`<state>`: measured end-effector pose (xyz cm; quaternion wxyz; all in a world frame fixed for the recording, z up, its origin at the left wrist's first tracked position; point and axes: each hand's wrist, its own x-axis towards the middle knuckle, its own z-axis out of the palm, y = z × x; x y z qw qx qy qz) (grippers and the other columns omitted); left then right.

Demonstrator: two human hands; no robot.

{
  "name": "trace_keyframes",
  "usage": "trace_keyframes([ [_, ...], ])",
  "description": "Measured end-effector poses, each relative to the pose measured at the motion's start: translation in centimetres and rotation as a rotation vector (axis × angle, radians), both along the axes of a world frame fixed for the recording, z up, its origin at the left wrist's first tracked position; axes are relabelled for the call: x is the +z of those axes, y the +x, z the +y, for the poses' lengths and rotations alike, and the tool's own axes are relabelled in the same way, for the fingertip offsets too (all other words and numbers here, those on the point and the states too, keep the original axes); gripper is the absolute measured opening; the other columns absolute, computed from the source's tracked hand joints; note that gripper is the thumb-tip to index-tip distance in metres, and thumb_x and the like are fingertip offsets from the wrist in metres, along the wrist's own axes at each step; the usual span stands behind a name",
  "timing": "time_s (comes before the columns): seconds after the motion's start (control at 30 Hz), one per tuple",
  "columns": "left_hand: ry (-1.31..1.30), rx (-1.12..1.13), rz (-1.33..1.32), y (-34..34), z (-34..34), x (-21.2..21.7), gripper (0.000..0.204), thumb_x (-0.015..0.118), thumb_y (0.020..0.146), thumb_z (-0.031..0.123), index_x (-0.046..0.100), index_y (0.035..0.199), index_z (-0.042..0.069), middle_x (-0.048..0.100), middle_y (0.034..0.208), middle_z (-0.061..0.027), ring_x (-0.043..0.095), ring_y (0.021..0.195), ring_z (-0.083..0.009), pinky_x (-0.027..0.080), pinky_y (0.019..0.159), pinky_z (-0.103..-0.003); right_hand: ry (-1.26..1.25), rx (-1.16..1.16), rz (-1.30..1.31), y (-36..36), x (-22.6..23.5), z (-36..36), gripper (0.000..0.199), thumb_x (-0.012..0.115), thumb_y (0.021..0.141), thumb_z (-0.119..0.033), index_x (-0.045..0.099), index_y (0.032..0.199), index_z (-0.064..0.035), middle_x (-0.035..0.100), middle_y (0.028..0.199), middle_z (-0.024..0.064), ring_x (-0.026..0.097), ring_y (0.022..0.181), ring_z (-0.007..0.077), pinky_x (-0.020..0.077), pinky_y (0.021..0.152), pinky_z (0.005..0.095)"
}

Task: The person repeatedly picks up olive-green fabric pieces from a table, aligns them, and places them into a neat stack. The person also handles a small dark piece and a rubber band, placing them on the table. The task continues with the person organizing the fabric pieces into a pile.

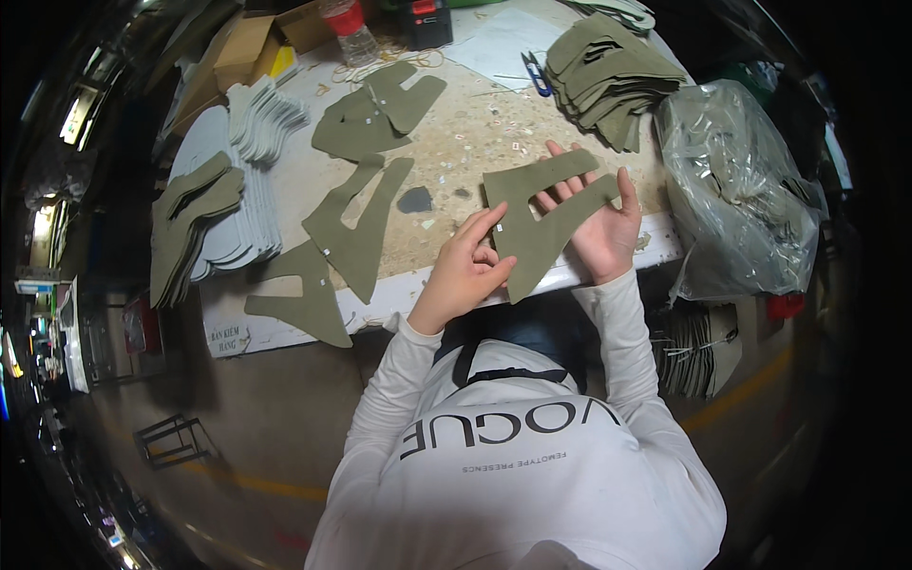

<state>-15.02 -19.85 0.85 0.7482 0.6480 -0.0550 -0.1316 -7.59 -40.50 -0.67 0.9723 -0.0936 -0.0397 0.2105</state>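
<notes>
An olive U-shaped cut piece (537, 228), like a shoe-upper part, is held up at the table's front edge. My left hand (461, 275) has its index finger and thumb on the piece's left edge, beside a small white sticker; its other fingers are bent. Palm up, my right hand (608, 228) bears the piece on its outstretched fingers, which show through the cut-out, with the thumb raised apart. To the left lie similar olive pieces: one forked piece (347, 223), another by the front edge (304, 299), and some overlapping ones (366, 119) farther back. Small white stickers show on them.
Stacks of pale grey pieces (242, 214) and olive pieces (190, 223) stand at left. An olive pile (608, 76) is far right, beside blue-handled thread snips (537, 76). A clear plastic bag (741, 190) hangs over the right edge. Boxes (252, 52) and a red-lidded jar (350, 33) stand behind.
</notes>
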Motion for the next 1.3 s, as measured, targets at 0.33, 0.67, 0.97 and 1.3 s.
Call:
trace_keyframes([
  [0.33,0.737,0.339,-0.286,-4.0,2.4,2.5,0.044,0.069,0.084,0.004,0.058,0.127,0.002,0.056,0.123,-0.0135,0.066,0.072,-0.0166,0.055,0.063,-0.027,-0.782,-0.494,-0.306,0.6,1.6,-5.0,0.066,0.051,0.097,-0.017,0.019,0.154,-0.0082,0.034,0.153,0.0223,0.030,0.144,0.0300,0.0314,0.113,0.0418],
  [0.67,1.238,0.398,-0.149,-13.2,13.6,4.6,0.045,0.080,0.068,0.012,0.065,0.110,0.008,0.059,0.108,-0.0101,0.056,0.101,-0.0325,0.046,0.088,-0.040,-1.677,-0.407,-1.020,-4.7,2.7,1.6,0.027,0.065,0.084,-0.006,0.070,0.111,-0.0041,0.067,0.114,0.0122,0.055,0.120,0.0363,0.0429,0.101,0.0422],
  [0.97,1.088,0.525,-0.281,-13.9,15.1,2.7,0.028,0.075,0.073,0.003,0.069,0.101,0.003,0.063,0.103,-0.0105,0.063,0.092,-0.0259,0.050,0.081,-0.034,-1.623,-0.271,-1.189,-5.1,0.8,6.5,0.025,0.066,0.085,-0.008,0.070,0.109,-0.0042,0.065,0.114,0.0099,0.055,0.119,0.0338,0.0425,0.099,0.0416],
  [1.3,0.916,0.563,-0.269,-13.7,15.6,2.7,0.016,0.073,0.074,0.002,0.064,0.088,0.000,0.064,0.086,-0.0085,0.063,0.075,-0.0208,0.051,0.070,-0.030,-1.652,-0.284,-1.231,-5.2,0.3,6.4,0.025,0.066,0.086,-0.010,0.070,0.109,-0.0058,0.063,0.116,0.0082,0.055,0.119,0.0329,0.0412,0.099,0.0415],
])
